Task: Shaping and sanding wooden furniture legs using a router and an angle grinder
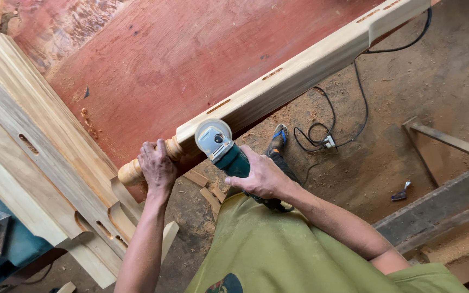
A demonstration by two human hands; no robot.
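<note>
Sawdusty floor [408, 81], turned post [278, 87], grinder [226, 152]

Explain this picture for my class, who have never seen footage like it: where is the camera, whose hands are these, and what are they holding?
The camera sits on the person's head and looks down, so you see their own arms and green shirt from above. There is only this one view.

The left hand grips the rounded, turned end of a long pale wooden post, which lies across a reddish-brown board. The right hand holds a dark green power grinder, its round head against the post near the turned end. Its black cable trails over the sawdust-covered floor.

To the left lie more pale carved wooden pieces with slots. One foot in a blue shoe shows below the post.
</note>
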